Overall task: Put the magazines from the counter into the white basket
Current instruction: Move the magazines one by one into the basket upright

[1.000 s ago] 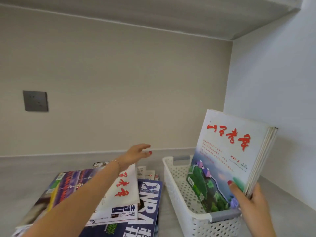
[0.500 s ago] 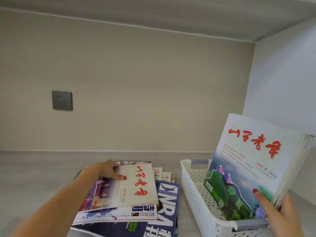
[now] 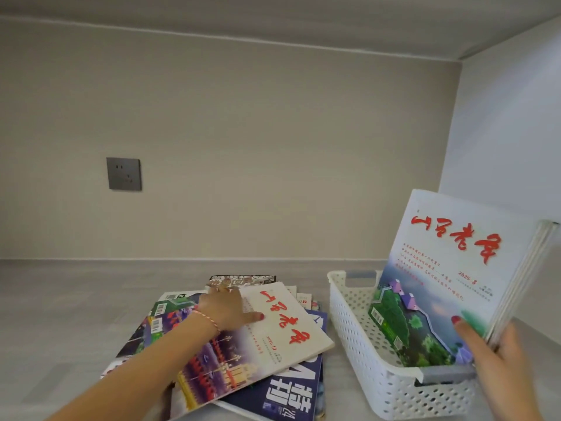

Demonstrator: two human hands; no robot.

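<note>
A pile of magazines lies on the grey counter (image 3: 69, 305), left of the white basket (image 3: 358, 344). The top magazine (image 3: 282, 329) has a cream cover with red characters, and its right corner juts toward the basket. My left hand (image 3: 224, 308) grips its far left edge, thumb flat on the cover. Under it lies a dark blue magazine (image 3: 291, 387). My right hand (image 3: 501, 369) holds a stack of several magazines (image 3: 449, 275) upright inside the basket, leaning right, thumb on the front cover.
A grey wall socket (image 3: 124, 174) sits on the back wall. The white side wall (image 3: 510, 132) stands close behind the basket on the right. A shelf underside runs overhead.
My left hand came down from mid-air onto the pile and took hold of the top magazine's edge; that magazine has shifted right. The right hand still holds the stack in the basket.
</note>
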